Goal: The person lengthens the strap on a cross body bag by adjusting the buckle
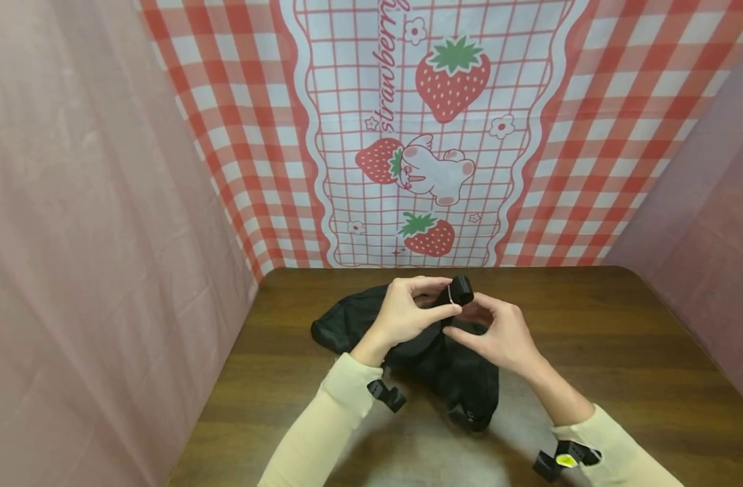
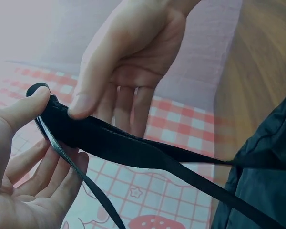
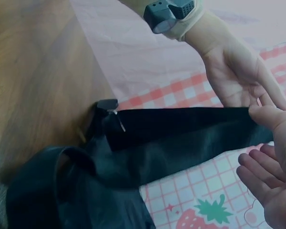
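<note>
Between the two hands, just above the bag, is a black strap (image 1: 461, 289), folded over on itself at the end. The left hand (image 1: 404, 314) has that folded end pinched, thumb on one side and fingers curled in round the other, so that grip's pretty narrow. The right hand (image 1: 499, 331) is on the same strap just beside it, thumb against it and fingers round behind, a looser hold with some room showing between thumb and fingers in the wrist view. How hard either one's squeezing, I can't tell. Running away from the grip, the strap splits into a couple of flat lengths that drop back to the black bag (image 1: 463, 382), which lies slumped right under the hands: one end pokes out past the left hand, the other sags toward the person. Below all that is a brown wooden table (image 1: 591, 338). Close behind the grip on each arm is a pale sleeve, with a small black camera by the left cuff (image 1: 386, 396) and another by the right cuff (image 1: 566, 456). Beyond the grip hangs a red-and-white checked cloth (image 1: 237, 101) with strawberries and a white cartoon animal on it, and well off to the left is a pink curtain (image 1: 91, 203).
</note>
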The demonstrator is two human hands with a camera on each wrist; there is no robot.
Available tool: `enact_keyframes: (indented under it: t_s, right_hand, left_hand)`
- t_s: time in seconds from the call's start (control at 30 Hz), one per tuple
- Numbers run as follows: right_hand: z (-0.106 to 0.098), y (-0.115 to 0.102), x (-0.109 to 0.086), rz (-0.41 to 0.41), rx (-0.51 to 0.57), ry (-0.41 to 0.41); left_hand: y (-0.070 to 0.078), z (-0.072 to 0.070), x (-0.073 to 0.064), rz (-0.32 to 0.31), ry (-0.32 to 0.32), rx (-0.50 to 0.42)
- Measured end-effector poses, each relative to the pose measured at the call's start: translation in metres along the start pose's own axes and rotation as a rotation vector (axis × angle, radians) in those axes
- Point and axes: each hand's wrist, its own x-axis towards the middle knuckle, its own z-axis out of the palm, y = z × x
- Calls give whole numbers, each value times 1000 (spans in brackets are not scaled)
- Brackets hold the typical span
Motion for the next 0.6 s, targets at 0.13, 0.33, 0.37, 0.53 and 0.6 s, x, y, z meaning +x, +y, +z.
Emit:
enact_keyframes:
  t_s: [0.13, 0.33, 0.37, 0.53, 0.6]
  right_hand:
    - [3, -3, 3, -10, 19, 41]
    - [5, -3, 4, -16, 48, 23]
    - [5, -2, 3, -22, 47, 16]
    - [5, 4, 0, -37, 54, -41]
    - [4, 6, -1, -37, 53, -60]
  left_hand:
    - [0, 0, 0, 6, -1, -8]
    - [1, -6, -1, -5, 7, -7]
    - [1, -7, -1, -6, 9, -4]
    - [1, -10, -2, -13, 23, 1]
    - [1, -11, -2, -15, 26, -1]
